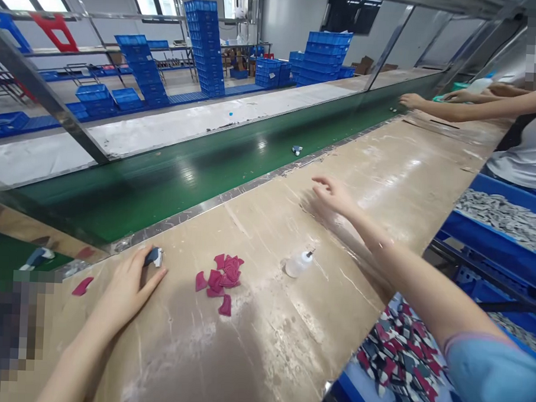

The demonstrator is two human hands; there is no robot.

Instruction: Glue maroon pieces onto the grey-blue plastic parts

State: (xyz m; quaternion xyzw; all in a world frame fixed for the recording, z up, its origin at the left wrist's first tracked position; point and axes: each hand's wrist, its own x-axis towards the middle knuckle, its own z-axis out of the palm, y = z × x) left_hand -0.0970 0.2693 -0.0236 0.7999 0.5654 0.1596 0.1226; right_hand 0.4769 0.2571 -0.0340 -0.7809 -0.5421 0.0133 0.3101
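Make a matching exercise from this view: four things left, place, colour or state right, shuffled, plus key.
1. Left hand
2. Small bottle
3. Conveyor belt
4. Heaped pieces

A. Green
B. Magenta
C. With its fingers at a blue-and-white piece
D. Upright or tilted unclear, whitish and translucent

Pairs: 1-C, 2-D, 3-A, 4-B

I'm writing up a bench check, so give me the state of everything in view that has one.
Left hand: on the table, at a dark-and-white piece; grip unclear.
Right hand: open, empty.
Bottle: nozzle on; fill level unclear.
Magenta pieces: loosely heaped.
Green belt: running or stopped, can't tell.
Lower blue bin: holding mixed-colour pieces.
Upper blue bin: holding grey pieces.
Tall blue crates: stacked.
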